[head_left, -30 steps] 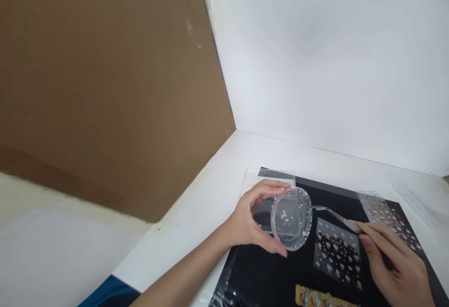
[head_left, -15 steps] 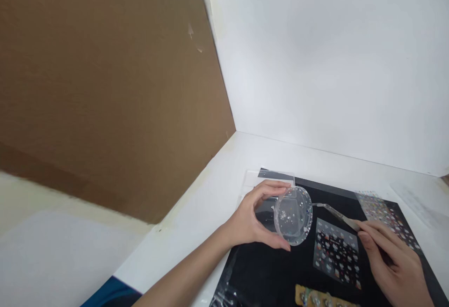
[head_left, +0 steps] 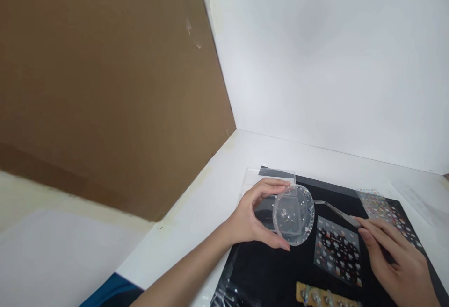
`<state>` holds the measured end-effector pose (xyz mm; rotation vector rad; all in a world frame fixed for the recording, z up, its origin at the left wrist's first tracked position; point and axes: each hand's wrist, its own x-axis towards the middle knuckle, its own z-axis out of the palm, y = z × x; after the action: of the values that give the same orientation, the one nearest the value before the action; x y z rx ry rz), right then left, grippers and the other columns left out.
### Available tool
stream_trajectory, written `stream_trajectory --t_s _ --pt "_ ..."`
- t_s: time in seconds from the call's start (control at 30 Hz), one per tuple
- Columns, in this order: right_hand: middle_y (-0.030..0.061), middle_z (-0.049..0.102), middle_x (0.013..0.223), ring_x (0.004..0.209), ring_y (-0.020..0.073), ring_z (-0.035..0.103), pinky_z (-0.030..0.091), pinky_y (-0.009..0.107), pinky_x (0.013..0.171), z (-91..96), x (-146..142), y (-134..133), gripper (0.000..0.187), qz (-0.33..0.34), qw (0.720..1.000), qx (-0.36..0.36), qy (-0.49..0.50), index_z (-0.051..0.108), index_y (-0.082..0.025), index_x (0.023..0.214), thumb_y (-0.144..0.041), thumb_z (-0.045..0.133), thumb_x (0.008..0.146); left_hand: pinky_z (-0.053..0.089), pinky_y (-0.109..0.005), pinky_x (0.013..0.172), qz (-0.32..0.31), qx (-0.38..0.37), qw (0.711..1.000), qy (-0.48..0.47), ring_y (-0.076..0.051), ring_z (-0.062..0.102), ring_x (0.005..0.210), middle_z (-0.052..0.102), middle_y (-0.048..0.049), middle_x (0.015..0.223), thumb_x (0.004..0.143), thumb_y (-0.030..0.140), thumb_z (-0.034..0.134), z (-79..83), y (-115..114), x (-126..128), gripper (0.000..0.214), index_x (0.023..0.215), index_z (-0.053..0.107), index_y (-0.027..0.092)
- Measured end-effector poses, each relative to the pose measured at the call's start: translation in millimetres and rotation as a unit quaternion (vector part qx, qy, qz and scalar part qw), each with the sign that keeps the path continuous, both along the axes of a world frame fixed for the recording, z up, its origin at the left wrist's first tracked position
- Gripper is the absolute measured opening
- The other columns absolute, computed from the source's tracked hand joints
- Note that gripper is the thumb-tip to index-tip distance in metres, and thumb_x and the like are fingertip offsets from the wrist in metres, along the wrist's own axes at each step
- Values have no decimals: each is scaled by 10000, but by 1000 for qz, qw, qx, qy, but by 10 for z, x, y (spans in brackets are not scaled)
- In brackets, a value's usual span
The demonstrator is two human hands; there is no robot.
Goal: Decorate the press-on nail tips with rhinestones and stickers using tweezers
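My left hand (head_left: 250,218) grips a round clear plastic dish (head_left: 293,214), tilted up on edge above a black mat (head_left: 277,269). Tiny glittering gems lie inside the dish. My right hand (head_left: 396,260) pinches metal tweezers (head_left: 336,211), whose tips reach the dish's right rim. Below the tweezers lies a small sticker sheet (head_left: 337,250) with rows of little patterned pieces.
A second sticker sheet (head_left: 387,216) lies at the mat's far right. A strip with coloured beads (head_left: 324,296) sits at the bottom edge. A clear flat box (head_left: 256,176) lies behind the dish. A brown cardboard panel (head_left: 105,87) stands left, a white wall (head_left: 333,54) behind.
The dish has tipped slightly and shifted a little in my left hand. The tweezers' tip stays at the dish's right rim. My right hand barely moved.
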<state>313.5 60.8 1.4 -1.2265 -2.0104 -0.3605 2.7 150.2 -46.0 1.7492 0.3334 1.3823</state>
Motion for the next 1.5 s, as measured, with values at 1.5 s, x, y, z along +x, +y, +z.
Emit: stream_trajectory --t_s 1.5 --pt "41 788 1013 849 139 793 609 197 746 -238 77 66 319 0 999 -33 -36 696 -224 1240 -440 489 1129 408 -635 1226 121 -314 940 -48 -400 656 1344 683 -166 1441 455 480 1104 43 178 7 925 1234 666 241"
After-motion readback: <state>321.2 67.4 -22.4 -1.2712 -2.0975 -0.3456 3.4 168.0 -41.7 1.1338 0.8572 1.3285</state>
